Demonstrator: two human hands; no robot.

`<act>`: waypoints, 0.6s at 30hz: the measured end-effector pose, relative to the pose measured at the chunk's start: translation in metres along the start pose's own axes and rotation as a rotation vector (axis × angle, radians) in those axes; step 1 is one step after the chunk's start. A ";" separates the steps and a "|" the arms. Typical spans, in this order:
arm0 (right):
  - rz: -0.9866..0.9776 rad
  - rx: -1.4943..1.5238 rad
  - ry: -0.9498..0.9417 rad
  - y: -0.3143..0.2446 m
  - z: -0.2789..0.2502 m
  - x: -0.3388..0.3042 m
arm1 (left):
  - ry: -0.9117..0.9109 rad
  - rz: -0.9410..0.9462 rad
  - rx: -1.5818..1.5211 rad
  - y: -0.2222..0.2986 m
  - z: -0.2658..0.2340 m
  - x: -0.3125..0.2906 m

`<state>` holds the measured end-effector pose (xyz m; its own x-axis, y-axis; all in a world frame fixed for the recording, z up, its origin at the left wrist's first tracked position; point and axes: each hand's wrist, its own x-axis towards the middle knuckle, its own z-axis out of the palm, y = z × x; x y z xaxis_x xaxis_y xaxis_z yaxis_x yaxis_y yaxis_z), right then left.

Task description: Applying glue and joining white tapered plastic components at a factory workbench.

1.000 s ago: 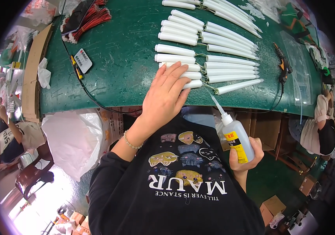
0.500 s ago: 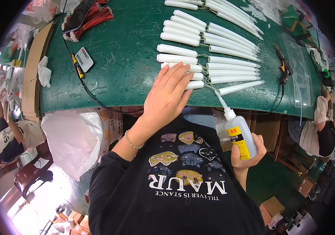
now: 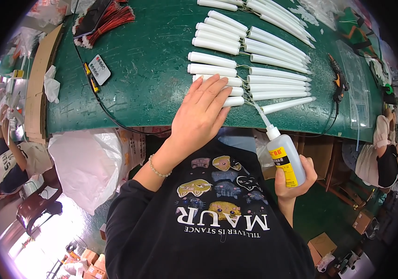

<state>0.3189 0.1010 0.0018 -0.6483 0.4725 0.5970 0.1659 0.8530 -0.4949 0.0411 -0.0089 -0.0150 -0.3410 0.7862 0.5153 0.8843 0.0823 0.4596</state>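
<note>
Rows of white plastic candle tubes lie on the green table, shorter blunt ones on the left and longer pointed ones (image 3: 280,87) on the right, with thin wires between them. My left hand (image 3: 202,108) rests flat over the nearest blunt tubes (image 3: 233,101), fingers stretched out and partly covering them. In my right hand (image 3: 296,179) is a squeeze bottle of glue (image 3: 290,156), whitish with a yellow and black label. Its narrow nozzle points up at the wires between the nearest tubes; whether it touches them I cannot tell.
A hot glue gun (image 3: 338,83) with a black cord lies at the right. A small white remote (image 3: 100,69), a battery holder on a cable (image 3: 91,78) and a bundle of red wires (image 3: 113,23) are on the left. Other people sit at both sides.
The glue bottle has moved slightly up, bringing its nozzle tip a little farther in among the wires. My left hand stays on the tubes.
</note>
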 end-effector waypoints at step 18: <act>0.024 0.005 -0.014 0.006 0.013 0.013 | -0.007 -0.001 -0.003 -0.002 0.000 -0.001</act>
<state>0.3016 0.1092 -0.0014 -0.6545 0.4897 0.5760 0.1780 0.8402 -0.5122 0.0401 -0.0099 -0.0163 -0.3397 0.7903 0.5100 0.8830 0.0812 0.4622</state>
